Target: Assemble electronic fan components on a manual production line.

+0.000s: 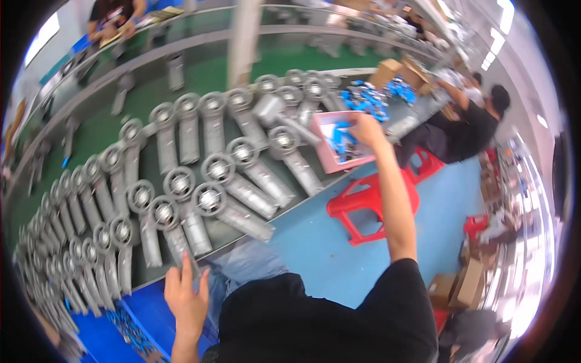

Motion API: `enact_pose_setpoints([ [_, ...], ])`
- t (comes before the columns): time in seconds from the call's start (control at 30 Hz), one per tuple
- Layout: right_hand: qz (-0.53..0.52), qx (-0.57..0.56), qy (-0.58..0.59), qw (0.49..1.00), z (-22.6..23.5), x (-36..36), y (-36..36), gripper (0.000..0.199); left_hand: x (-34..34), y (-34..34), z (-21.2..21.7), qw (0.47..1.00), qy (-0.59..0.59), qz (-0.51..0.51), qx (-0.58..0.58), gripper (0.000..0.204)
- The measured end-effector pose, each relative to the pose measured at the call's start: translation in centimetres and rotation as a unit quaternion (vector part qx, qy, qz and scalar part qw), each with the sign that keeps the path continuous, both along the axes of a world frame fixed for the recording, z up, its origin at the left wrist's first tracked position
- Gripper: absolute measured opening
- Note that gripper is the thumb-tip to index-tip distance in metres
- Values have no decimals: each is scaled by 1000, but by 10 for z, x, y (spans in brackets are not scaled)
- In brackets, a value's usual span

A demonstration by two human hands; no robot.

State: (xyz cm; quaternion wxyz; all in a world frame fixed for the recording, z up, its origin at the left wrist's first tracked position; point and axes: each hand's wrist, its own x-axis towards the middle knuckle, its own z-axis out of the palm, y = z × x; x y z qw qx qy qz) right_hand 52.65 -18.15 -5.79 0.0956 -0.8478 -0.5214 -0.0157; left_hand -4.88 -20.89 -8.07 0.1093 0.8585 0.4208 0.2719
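Note:
My right hand (pixel 367 130) reaches over a pink box (pixel 321 136) of small blue-and-metal parts (pixel 342 138). Its fingers are bent together at the blue pieces; what they grip, if anything, is hidden. At the table's front edge, my left hand (pixel 186 297) has its fingers apart, the index fingertip at the lower end of a grey part (pixel 173 233) with a round ring head and a long handle. Many similar grey parts (pixel 243 192) lie in rows on the table. One grey piece with a block-like head (pixel 269 111) lies across others, beside the pink box.
Loose blue parts (pixel 366 100) lie heaped beyond the pink box, near an open cardboard box (pixel 385 74). Red stools (pixel 369 206) stand at the right of the table. A person in black (pixel 478 130) sits beyond them. A blue bin (pixel 158 311) sits below the table's front edge.

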Motion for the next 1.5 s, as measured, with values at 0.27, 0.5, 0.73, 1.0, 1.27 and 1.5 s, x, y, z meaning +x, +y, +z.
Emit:
enact_pose_setpoints([
  [0.27,-14,33,-86,996,41,-28,-15,23,-5,1,-3,998,-13,16,-52,62],
  [0.5,32,312,366,876,124,-123,-22,20,-9,7,34,990,-117,35,-74,33],
  [0.73,156,307,668,659,94,-247,13,17,37,38,65,951,-307,-31,-28,23],
  [1.0,141,117,857,481,54,-359,23,16,48,54,38,897,-437,-71,6,41],
  [1.27,192,-74,742,638,41,-380,7,19,16,48,40,777,-622,-55,-75,25],
  [1.5,246,44,475,844,21,-379,2,8,-22,43,45,924,-321,33,-204,16],
])
